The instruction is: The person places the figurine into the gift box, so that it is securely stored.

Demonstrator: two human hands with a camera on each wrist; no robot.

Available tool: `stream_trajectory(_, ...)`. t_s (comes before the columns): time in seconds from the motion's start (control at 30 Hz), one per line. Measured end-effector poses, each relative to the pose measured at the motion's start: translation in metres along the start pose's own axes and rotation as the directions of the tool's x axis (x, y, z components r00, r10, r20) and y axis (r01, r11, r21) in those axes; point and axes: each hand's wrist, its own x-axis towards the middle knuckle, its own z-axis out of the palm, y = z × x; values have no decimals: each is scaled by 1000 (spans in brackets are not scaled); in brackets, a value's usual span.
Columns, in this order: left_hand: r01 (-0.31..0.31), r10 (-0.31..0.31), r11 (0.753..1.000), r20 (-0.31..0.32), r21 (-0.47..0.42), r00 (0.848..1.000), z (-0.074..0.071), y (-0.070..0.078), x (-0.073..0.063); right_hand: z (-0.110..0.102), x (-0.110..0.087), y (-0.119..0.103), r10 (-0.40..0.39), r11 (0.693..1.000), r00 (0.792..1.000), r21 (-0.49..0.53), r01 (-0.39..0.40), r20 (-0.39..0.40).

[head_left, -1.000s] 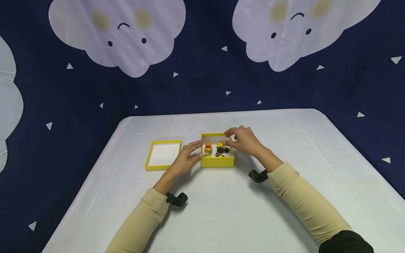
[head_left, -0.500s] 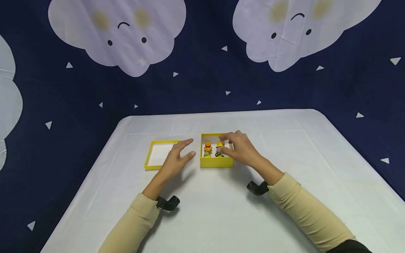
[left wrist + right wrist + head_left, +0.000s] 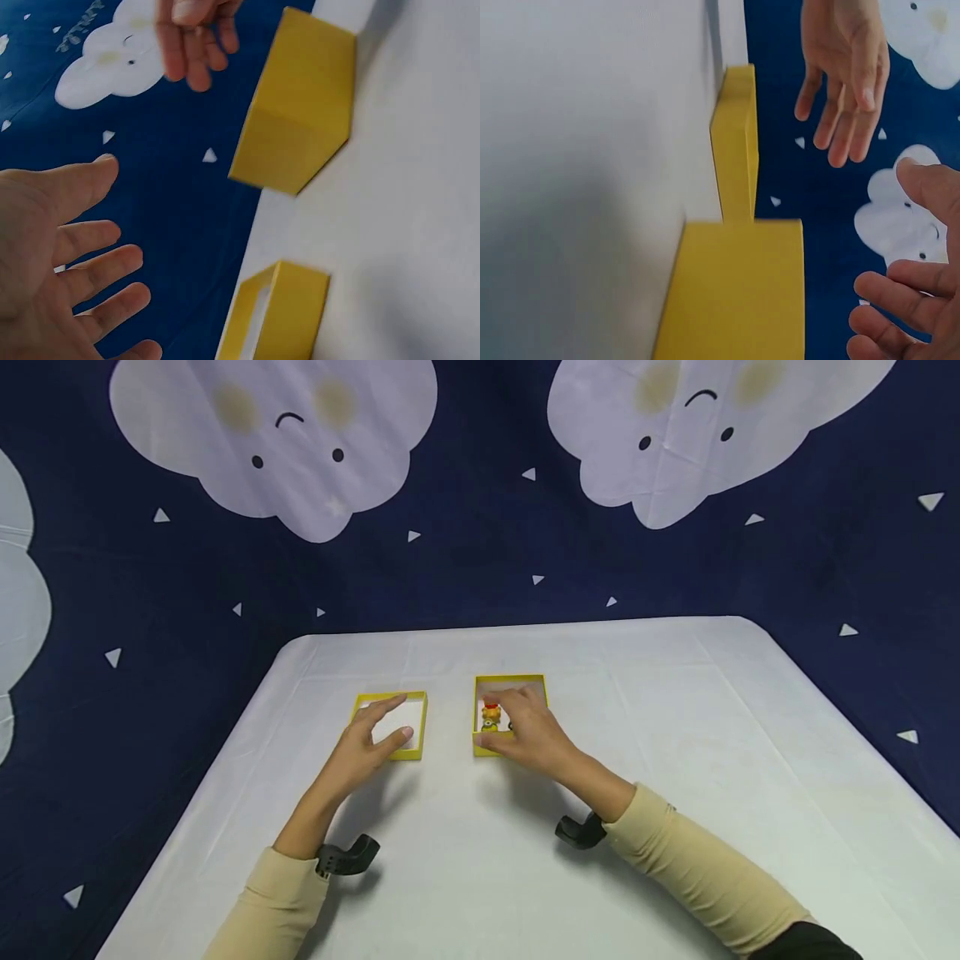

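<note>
My left hand [image 3: 358, 756] hovers over the yellow box lid [image 3: 422, 731], which lies with its white inside up. Its fingers and thumb are spread apart, holding nothing; the left wrist view shows the same left hand [image 3: 45, 255] with its palm bare. Over the open yellow box [image 3: 485, 751] is my right hand [image 3: 531, 733], thumb and fingers apart and clear of the walls in the right wrist view. Inside the box stand an orange bear figurine with a red top [image 3: 491, 714] and a green one-eyed figurine [image 3: 490, 727]. My right hand hides most of the box's right side.
Box and lid stand a short gap apart toward the far part of the white-covered table [image 3: 480, 860]. Behind the table hangs a dark blue cloth [image 3: 465, 577] with clouds and small triangles. A black wrist mount [image 3: 348, 857] juts from the left cuff.
My left hand has left the box's side and moved left over the lid. My right hand has shifted left from the box's right edge to above its middle. Box and lid stay put.
</note>
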Motion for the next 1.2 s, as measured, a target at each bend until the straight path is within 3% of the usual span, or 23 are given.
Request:
stream_trajectory(0.23, 88, -88, 996, 22, 25, 996, -21, -12, -9, 16, 4, -20, -4, 1000, 998, -21, 5, 56)
stream_trajectory(0.63, 153, -154, 988, 75, 15, 985, -48, -38, -14, 41, 21, -43, -4, 1000, 990, 0, 4, 141)
stream_trajectory(0.87, 131, -127, 991, 101, -35, 987, -55, -54, -10, 59, 30, -52, 36, 999, 982, -3, -36, 187)
stream_trajectory(1.2, 159, -154, 987, 133, -24, 979, -62, -74, -9, 81, 40, -48, 147, 989, 964, 0, -150, 224)
